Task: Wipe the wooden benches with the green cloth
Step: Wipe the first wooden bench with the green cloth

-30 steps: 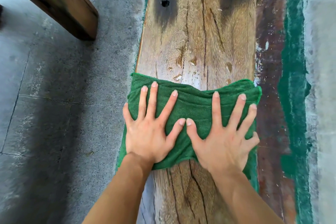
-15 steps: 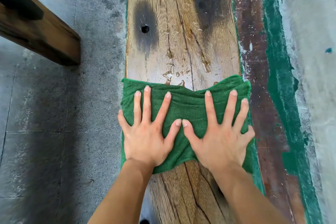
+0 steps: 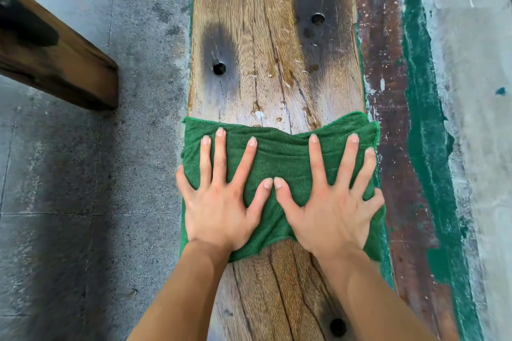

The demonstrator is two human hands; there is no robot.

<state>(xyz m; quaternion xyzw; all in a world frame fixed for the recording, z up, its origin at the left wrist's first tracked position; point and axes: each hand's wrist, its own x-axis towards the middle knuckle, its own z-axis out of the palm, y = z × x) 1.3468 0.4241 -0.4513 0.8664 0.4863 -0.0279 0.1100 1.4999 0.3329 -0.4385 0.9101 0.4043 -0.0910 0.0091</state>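
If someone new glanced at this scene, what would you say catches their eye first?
The green cloth spread across the width of the bench, with the left hand and right hand pressed flat on it, fingers splayed and thumbs almost meeting. Beyond it, two dark stains surround bolt holes, and water drops glisten just ahead of the cloth.

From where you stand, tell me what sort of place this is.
Probably an outdoor or semi-open seating area: a weathered wooden bench plank, a grey concrete paved floor, and a worn green-painted strip alongside.
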